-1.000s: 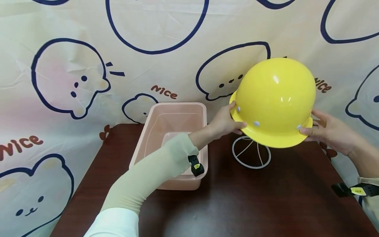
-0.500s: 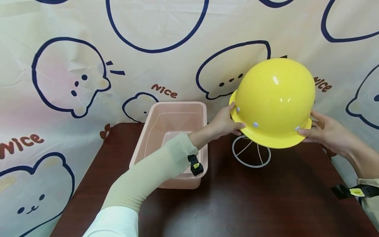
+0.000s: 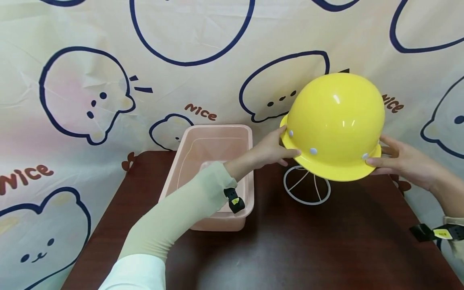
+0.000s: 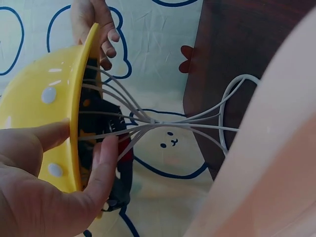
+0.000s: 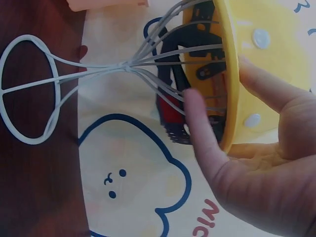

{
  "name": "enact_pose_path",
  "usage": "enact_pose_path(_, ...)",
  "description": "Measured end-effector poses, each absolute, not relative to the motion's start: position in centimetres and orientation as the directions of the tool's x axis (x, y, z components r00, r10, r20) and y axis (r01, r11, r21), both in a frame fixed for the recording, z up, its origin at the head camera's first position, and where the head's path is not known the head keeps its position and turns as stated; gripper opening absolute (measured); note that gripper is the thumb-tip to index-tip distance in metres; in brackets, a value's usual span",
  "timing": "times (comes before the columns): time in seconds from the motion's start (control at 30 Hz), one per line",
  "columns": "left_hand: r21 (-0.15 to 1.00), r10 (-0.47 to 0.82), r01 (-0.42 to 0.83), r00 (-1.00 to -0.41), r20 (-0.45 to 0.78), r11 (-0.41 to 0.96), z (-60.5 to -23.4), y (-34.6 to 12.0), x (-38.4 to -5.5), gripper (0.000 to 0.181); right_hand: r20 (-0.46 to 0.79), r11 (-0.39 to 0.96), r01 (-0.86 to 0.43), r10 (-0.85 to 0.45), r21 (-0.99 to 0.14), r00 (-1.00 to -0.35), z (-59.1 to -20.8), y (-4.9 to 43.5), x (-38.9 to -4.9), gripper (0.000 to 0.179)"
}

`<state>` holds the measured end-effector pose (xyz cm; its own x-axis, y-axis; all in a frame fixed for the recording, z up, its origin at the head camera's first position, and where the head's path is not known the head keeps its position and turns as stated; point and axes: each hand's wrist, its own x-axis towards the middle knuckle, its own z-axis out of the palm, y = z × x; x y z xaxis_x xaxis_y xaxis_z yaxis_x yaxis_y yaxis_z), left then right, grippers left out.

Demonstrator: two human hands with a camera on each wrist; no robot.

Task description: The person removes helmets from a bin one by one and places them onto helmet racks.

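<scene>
A yellow hard hat (image 3: 337,125) sits dome up over a white wire stand (image 5: 126,67) with a round base. Holding the left side of its brim is my left hand (image 3: 266,153); in the left wrist view one digit is outside the rim and another inside. My right hand (image 3: 407,163) grips the opposite side of the brim, thumb on the outer face. Both wrist views show the stand's wires reaching into the shell. Inside are dark straps (image 4: 123,182) and a red piece (image 5: 170,106). In the head view the hat hides the stand's upper part.
A pink plastic basin (image 3: 221,147) stands left of the stand, partly behind my left forearm. Both rest on a dark brown table (image 3: 290,253). A cloth printed with cartoon bears (image 3: 87,96) hangs close behind the table's far edge.
The hard hat stays nearly in place over the stand. My left forearm has shifted slightly left, with that hand still at the brim. My right hand has hardly moved.
</scene>
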<state>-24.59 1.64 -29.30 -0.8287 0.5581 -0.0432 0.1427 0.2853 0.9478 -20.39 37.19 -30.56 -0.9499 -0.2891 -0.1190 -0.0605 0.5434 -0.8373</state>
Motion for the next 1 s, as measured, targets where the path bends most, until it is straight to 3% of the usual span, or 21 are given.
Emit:
enact_pose_path(0.27,0.917,0.563,0.162,-0.823,-0.079,0.366,-28.6,0.6,-25.2,0.052,-0.169,0.669,-0.042,-0.247,-0.742,-0.954,-29.5,37.3,-20.7,0.09)
enact_pose_path(0.43,0.881,0.489,0.133,-0.864,-0.121,0.453,-27.3,-1.9,-25.7,0.07,-0.168,0.817,-0.03,-0.155,-0.576,-0.973,-28.8,38.1,-20.6,0.092)
enact_pose_path(0.6,0.814,0.376,0.118,-0.917,-0.13,0.569,-25.6,-6.5,-26.4,0.077,-0.023,0.91,-0.053,-0.069,-0.412,-0.997,-28.3,39.3,-20.8,0.088)
enact_pose_path(0.8,0.669,0.302,0.183,-0.951,-0.065,0.72,-24.1,-13.9,-26.7,0.074,0.191,0.928,-0.2,-0.144,-0.316,-0.971,-28.2,40.7,-22.1,0.071)
enact_pose_path(1.0,0.519,0.274,0.224,-0.961,-0.022,0.825,-24.5,-20.6,-26.4,0.076,0.238,0.963,-0.181,-0.132,-0.198,-0.962,-28.1,42.2,-22.9,0.075)
